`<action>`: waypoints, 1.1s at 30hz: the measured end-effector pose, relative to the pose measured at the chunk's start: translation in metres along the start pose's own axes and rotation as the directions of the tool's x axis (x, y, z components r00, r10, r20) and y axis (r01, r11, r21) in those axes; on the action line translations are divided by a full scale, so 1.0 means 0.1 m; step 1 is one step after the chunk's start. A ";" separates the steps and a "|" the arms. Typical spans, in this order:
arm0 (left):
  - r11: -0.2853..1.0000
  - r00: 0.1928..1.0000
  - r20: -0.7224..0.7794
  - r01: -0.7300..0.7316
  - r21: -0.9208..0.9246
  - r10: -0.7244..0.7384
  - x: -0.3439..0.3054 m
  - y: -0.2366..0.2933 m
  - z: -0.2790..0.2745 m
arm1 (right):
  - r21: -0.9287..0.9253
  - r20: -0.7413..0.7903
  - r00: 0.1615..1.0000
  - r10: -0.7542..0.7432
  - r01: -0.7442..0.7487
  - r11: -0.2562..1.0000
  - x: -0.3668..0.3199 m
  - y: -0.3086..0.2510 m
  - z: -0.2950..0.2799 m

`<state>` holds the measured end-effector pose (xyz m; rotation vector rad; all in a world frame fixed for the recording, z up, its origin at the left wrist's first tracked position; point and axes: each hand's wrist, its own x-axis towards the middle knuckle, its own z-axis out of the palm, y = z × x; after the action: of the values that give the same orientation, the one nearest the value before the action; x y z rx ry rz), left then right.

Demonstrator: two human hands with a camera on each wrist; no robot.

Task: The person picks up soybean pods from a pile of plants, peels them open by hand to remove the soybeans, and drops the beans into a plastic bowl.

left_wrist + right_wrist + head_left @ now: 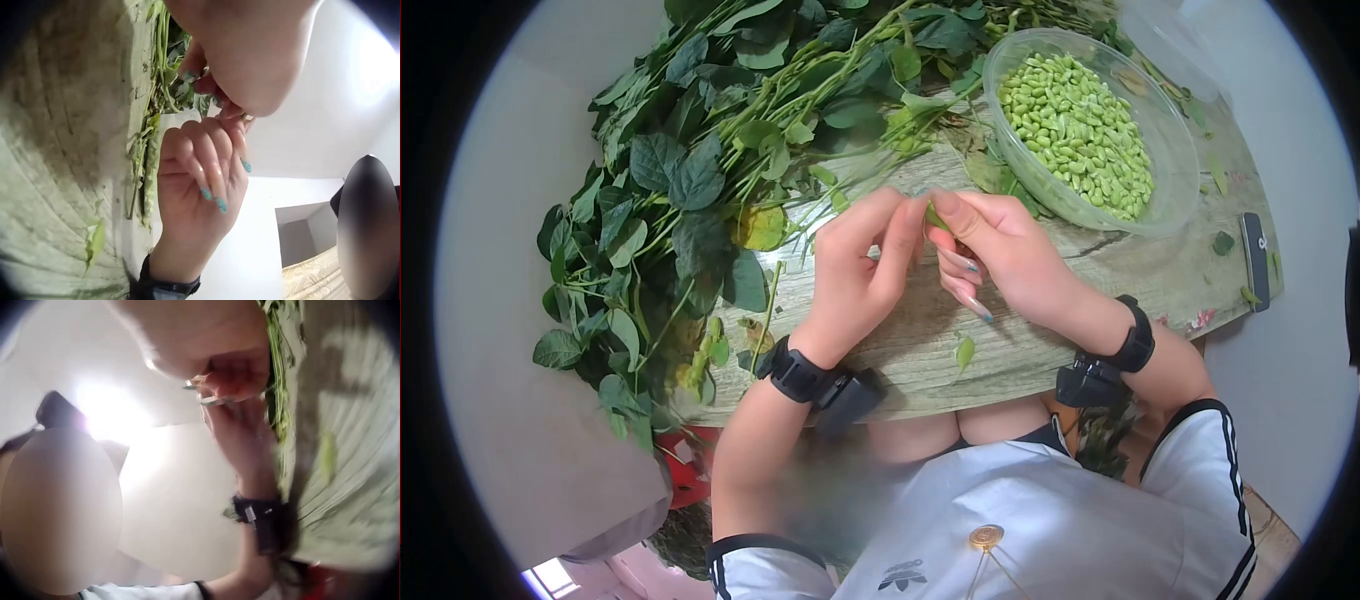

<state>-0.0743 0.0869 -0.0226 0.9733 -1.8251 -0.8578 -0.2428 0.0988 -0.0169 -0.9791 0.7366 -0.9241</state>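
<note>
Fingertips together, both hands meet above the table. My right hand [1015,250] pinches a small green bean pod [937,215] between thumb and forefinger, its other fingers loosely bent with painted nails. At the pod's far end, the thumb and forefinger of my left hand [860,255] pinch it too. In both wrist views the fingers mostly hide the pod. Shelled green beans [1075,135] fill much of a clear plastic bowl [1175,190] beyond the right hand. A flat yellow-green pod or leaf [965,351] lies on the table below the hands.
A large heap of leafy bean stalks [690,170] covers the table's left and back. Loose pods [700,360] lie near the left forearm. At the right edge of the wood-grain table [920,365] is a dark, narrow object [1255,262]. A clear lid-like plastic piece [1165,40] sits behind the bowl.
</note>
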 end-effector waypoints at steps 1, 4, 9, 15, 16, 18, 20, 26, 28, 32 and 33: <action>0.990 0.997 -0.013 -0.077 0.115 0.079 0.01 0.00 0.00 | 0.002 -0.004 1.000 -0.003 0.003 1.000 -0.01 0.01 -0.01; 0.897 0.947 0.055 -0.317 0.307 0.316 0.03 -0.08 -0.05 | 0.274 0.059 0.980 0.193 -0.201 0.940 -0.02 -0.01 -0.01; 0.807 0.894 0.128 -0.444 0.390 0.430 0.07 -0.11 -0.08 | 0.116 -0.112 0.972 0.205 -0.192 0.974 -0.02 -0.04 0.04; 0.715 0.855 0.259 -0.517 0.470 0.449 0.06 -0.04 -0.11 | 0.419 0.297 0.863 0.409 -0.503 0.756 -0.02 -0.06 -0.21; 0.710 0.854 0.275 -0.520 0.475 0.442 0.06 -0.04 -0.11 | 0.421 0.295 0.863 0.410 -0.502 0.755 -0.03 -0.07 -0.20; 0.687 0.847 0.289 -0.530 0.497 0.445 0.08 -0.02 -0.11 | 0.336 0.121 0.910 0.398 -0.414 0.846 -0.05 -0.07 -0.14; 0.664 0.840 0.305 -0.541 0.516 0.448 0.07 -0.01 -0.09 | -0.325 -0.063 0.989 -0.134 0.107 0.940 -0.01 0.10 -0.14; 0.679 0.829 0.240 -0.553 0.484 0.505 0.02 0.02 -0.07 | -0.496 -0.132 0.978 -0.163 0.077 0.865 -0.12 -0.04 0.05; 0.665 0.826 0.242 -0.556 0.499 0.508 0.02 0.03 -0.08 | -0.363 -0.138 0.985 -0.107 0.050 0.930 -0.07 0.02 0.03; 0.633 0.749 0.306 -0.661 0.403 0.588 -0.02 0.04 0.04 | -0.278 -0.192 0.978 -0.082 0.026 0.960 -0.02 0.02 0.01; 0.618 0.714 0.342 -0.700 0.358 0.611 -0.07 0.12 0.11 | -0.269 -0.177 0.977 -0.117 0.066 0.961 0.04 0.02 -0.06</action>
<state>-0.0859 0.1000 -0.0193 0.3953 -2.3842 -0.0273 -0.2455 0.0942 -0.0217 -1.1754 1.0022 -1.0290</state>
